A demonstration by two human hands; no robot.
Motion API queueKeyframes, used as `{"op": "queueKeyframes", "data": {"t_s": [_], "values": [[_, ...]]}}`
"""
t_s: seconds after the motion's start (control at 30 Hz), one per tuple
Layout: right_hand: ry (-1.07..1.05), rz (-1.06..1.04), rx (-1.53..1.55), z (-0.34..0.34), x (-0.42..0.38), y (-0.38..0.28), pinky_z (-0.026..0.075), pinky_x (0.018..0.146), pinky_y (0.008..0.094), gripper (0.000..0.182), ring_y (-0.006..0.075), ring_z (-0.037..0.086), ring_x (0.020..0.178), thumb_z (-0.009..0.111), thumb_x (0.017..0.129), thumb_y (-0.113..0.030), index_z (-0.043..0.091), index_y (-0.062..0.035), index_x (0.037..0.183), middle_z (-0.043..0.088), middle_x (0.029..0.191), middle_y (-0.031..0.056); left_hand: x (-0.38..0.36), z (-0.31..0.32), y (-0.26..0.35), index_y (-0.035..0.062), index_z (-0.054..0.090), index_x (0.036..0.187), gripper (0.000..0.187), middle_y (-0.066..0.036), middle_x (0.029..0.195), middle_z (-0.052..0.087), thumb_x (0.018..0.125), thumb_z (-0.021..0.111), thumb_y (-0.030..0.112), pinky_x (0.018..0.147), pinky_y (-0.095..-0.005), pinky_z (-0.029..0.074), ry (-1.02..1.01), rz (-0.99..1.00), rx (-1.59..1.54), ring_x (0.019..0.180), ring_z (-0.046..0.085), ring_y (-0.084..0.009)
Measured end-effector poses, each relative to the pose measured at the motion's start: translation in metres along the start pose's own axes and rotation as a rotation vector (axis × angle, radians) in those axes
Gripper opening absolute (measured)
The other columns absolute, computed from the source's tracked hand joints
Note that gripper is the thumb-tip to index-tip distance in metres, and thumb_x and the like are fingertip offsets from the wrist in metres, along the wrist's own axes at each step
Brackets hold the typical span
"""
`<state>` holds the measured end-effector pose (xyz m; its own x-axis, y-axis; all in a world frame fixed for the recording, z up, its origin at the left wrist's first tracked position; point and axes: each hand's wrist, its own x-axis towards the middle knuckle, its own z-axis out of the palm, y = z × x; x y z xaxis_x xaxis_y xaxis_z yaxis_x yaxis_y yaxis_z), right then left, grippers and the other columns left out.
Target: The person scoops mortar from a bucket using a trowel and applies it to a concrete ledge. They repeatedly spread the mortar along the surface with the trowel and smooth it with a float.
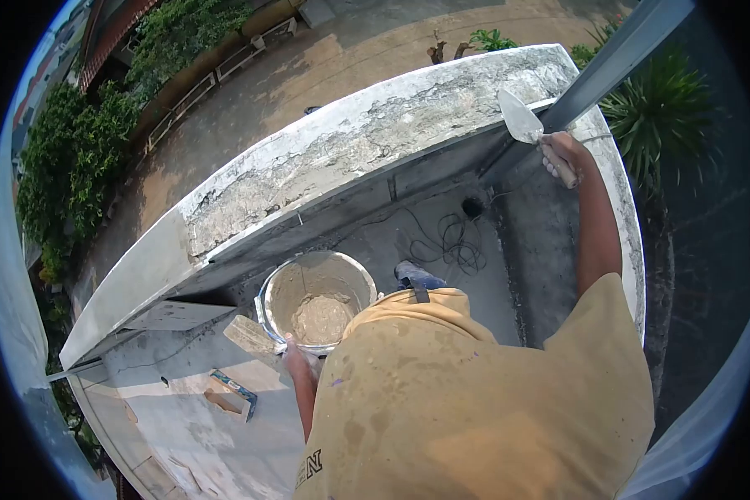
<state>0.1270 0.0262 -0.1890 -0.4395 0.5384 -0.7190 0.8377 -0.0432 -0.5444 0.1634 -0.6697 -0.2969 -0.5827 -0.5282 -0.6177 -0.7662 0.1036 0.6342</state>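
Note:
My left hand (299,360) is closed at the near rim of a bucket (267,297) and beside a flat, mortar-coated plastering trowel (252,335). That trowel's handle is hidden, and my shirt covers part of the bucket. Wet grey-brown mortar (323,315) lies in the bucket. Up at the right, my right hand (563,156) grips the wooden handle of a pointing trowel (521,118). Its pale blade points away over the top of a curved parapet wall (342,154), close to a metal post (612,62). The wall top has a rough, worn surface with white edges.
A coiled dark cable (452,246) lies on the concrete floor near my shoe (417,273) and a dark round opening (472,207). An open box (232,395) lies on the floor to the left. Beyond the parapet are paved ground (342,62) and shrubs (100,142).

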Motion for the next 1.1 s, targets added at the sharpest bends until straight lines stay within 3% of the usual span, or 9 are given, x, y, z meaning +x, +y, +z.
{"op": "queueKeyframes", "data": {"t_s": [0.17, 0.37, 0.4, 0.5, 0.63, 0.87, 0.97, 1.0, 1.1], "values": [[-0.219, 0.007, 0.242, 0.084, -0.053, 0.009, 0.042, 0.039, 0.0289, 0.032, 0.0152, 0.051, 0.043, 0.043, 0.099, -0.032, 0.053, -0.0014, 0.099, 0.053, 0.061, 0.0056, 0.000, -0.007, -0.007, -0.0128, 0.060, 0.115, 0.057, -0.015, 0.110, 0.064, 0.092, 0.061, 0.039, 0.087, -0.0343, 0.045, -0.035, 0.075, 0.066, 0.096, 0.057, -0.0229], [-0.801, -0.188, -0.108, 0.190, -0.131, 0.019, 0.042, 0.040, 0.0279, 0.030, 0.0144, 0.052, 0.044, 0.048, 0.098, -0.028, 0.057, 0.0003, 0.099, 0.055, 0.063, 0.0070, 0.012, -0.024, -0.019, -0.0110, 0.063, 0.109, 0.042, -0.012, 0.105, 0.066, 0.089, 0.067, 0.025, 0.084, -0.0316, 0.046, -0.045, 0.004, -0.101, 0.090, 0.058, -0.0196], [-0.746, -0.183, -0.202, 0.209, -0.154, 0.011, 0.047, 0.048, 0.0299, 0.026, 0.0160, 0.057, 0.052, 0.054, 0.095, -0.025, 0.060, -0.0004, 0.093, 0.057, 0.065, 0.0093, 0.013, -0.028, -0.020, -0.0105, 0.063, 0.111, 0.042, -0.012, 0.105, 0.066, 0.089, 0.067, 0.025, 0.084, -0.0316, 0.046, -0.036, 0.054, -0.113, 0.091, 0.059, -0.0196], [-0.782, -0.626, -0.691, 0.269, -0.163, 0.018, 0.048, 0.053, 0.0345, 0.024, 0.0167, 0.061, 0.061, 0.058, 0.091, -0.025, 0.062, -0.0021, 0.086, 0.057, 0.065, 0.0078, 0.010, -0.040, -0.012, -0.0098, 0.062, 0.113, 0.045, -0.014, 0.106, 0.067, 0.090, 0.067, 0.028, 0.087, -0.0321, 0.045, -0.006, 0.147, -0.054, 0.094, 0.061, -0.0211], [-0.458, -1.434, -1.367, 0.388, -0.148, 0.042, 0.046, 0.057, 0.0394, 0.013, 0.0233, 0.066, 0.075, 0.062, 0.078, -0.019, 0.069, -0.0080, 0.077, 0.065, 0.079, 0.0134, 0.018, -0.063, 0.011, -0.0097, 0.060, 0.116, 0.051, -0.019, 0.107, 0.067, 0.091, 0.064, 0.035, 0.088, -0.0344, 0.045, -0.006, 0.308, 0.129, 0.096, 0.062, -0.0258], [-0.514, -2.486, -1.040, 0.483, -0.245, 0.002, 0.041, 0.066, 0.0345, 0.017, 0.0202, 0.058, 0.081, 0.055, 0.085, -0.024, 0.067, -0.0128, 0.090, 0.059, 0.089, 0.0035, 0.003, -0.081, 0.046, -0.0111, 0.059, 0.116, 0.057, -0.021, 0.106, 0.067, 0.091, 0.063, 0.039, 0.086, -0.0364, 0.046, -0.008, 0.297, 0.310, 0.096, 0.063, -0.0285], [-0.500, -2.479, -1.158, 0.499, -0.230, 0.006, 0.042, 0.076, 0.0363, 0.034, 0.0212, 0.057, 0.089, 0.050, 0.087, -0.024, 0.063, -0.0180, 0.118, 0.059, 0.097, 0.0073, 0.008, -0.094, 0.039, -0.0112, 0.059, 0.116, 0.057, -0.021, 0.106, 0.066, 0.091, 0.063, 0.039, 0.086, -0.0359, 0.046, -0.062, 0.261, 0.171, 0.096, 0.062, -0.0270], [-0.605, -2.311, -1.170, 0.499, -0.222, 0.003, 0.042, 0.078, 0.0353, 0.035, 0.0220, 0.058, 0.093, 0.049, 0.088, -0.022, 0.061, -0.0176, 0.121, 0.059, 0.101, 0.0105, 0.007, -0.096, 0.041, -0.0112, 0.059, 0.116, 0.056, -0.020, 0.106, 0.066, 0.091, 0.063, 0.039, 0.086, -0.0356, 0.046, -0.067, 0.249, 0.203, 0.096, 0.062, -0.0263], [-0.297, -2.141, -1.215, 0.509, -0.191, 0.013, 0.043, 0.065, 0.0368, 0.018, 0.0226, 0.062, 0.084, 0.052, 0.087, -0.018, 0.068, -0.0132, 0.096, 0.062, 0.089, 0.0079, 0.000, -0.102, 0.041, -0.0110, 0.059, 0.116, 0.055, -0.019, 0.106, 0.066, 0.091, 0.063, 0.038, 0.086, -0.0350, 0.046, -0.082, 0.229, 0.219, 0.096, 0.061, -0.0246]]}}
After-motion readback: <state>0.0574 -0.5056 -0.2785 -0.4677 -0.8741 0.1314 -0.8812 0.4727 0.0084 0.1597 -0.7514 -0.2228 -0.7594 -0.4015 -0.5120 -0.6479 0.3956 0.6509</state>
